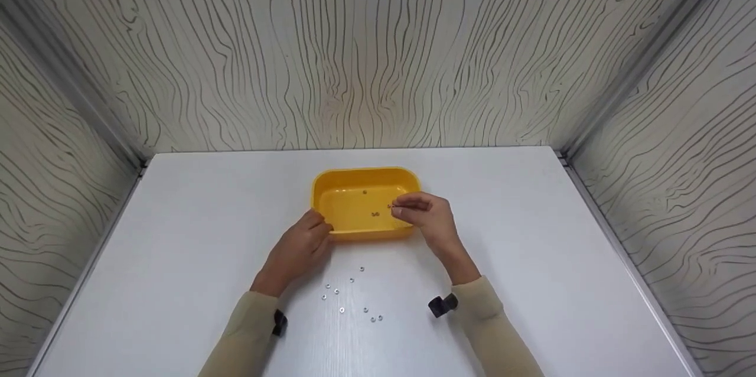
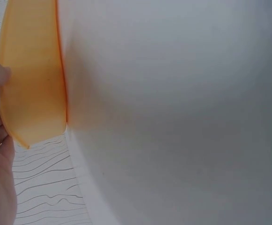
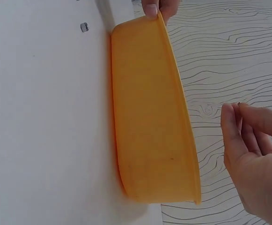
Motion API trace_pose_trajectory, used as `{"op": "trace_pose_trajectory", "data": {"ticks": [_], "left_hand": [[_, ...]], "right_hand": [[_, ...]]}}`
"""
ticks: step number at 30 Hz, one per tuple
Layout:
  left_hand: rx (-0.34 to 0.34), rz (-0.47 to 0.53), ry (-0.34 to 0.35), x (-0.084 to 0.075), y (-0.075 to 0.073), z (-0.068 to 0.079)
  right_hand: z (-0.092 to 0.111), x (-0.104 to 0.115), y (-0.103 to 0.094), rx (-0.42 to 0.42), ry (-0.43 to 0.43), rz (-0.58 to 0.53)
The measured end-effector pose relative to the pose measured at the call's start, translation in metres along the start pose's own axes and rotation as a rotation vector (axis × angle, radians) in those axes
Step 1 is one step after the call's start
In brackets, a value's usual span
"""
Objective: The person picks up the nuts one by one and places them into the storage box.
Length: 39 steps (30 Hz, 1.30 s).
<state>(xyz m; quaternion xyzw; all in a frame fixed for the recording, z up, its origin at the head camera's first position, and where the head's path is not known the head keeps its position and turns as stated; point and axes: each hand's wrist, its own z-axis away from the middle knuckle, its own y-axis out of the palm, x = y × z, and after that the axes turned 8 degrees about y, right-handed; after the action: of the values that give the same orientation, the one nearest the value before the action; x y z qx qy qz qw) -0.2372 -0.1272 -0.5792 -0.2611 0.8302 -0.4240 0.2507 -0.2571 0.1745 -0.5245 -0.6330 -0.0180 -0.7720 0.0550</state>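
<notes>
Small round silvery metal nuts lie scattered on the flat white table in front of the yellow plastic tray, with a few more on its floor. My left hand is curled round the tray's near left corner; if it bears down too hard there, the tray could tip and its nuts slide. The loose nuts lie between my forearms, so a careless beige cloth sleeve could scatter them. My right hand, over the tray's right end, pinches what I take for one nut; so small a piece could slip out if the pinch loosens. Only the head view shows the tray's floor; the left wrist view adds my thumb against the outer wall, the right wrist view a tiny dark edge between my fingertips.
</notes>
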Motion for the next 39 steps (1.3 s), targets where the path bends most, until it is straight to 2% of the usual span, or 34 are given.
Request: {"op": "trace_pose_trajectory", "data": {"ticks": [6, 14, 21, 30, 34, 39], "left_hand": [[0.014, -0.029, -0.007, 0.0, 0.001, 0.001], [-0.01, -0.028, 0.022, 0.0, 0.001, 0.001], [0.005, -0.001, 0.014, 0.001, 0.001, 0.0], [-0.004, -0.012, 0.007, 0.001, 0.003, 0.002], [-0.003, -0.007, 0.009, 0.001, 0.002, 0.002], [0.005, 0.009, 0.002, 0.001, 0.0, 0.001]], "right_hand": [[-0.016, 0.001, 0.002, -0.031, 0.045, -0.027], [-0.036, 0.003, 0.014, -0.115, 0.079, 0.073], [-0.044, 0.003, 0.02, -0.186, 0.105, 0.123], [-0.04, 0.005, 0.019, -0.211, 0.115, 0.135], [-0.034, 0.009, 0.018, -0.197, 0.073, 0.141], [-0.021, 0.012, 0.019, -0.147, -0.013, 0.243]]}}
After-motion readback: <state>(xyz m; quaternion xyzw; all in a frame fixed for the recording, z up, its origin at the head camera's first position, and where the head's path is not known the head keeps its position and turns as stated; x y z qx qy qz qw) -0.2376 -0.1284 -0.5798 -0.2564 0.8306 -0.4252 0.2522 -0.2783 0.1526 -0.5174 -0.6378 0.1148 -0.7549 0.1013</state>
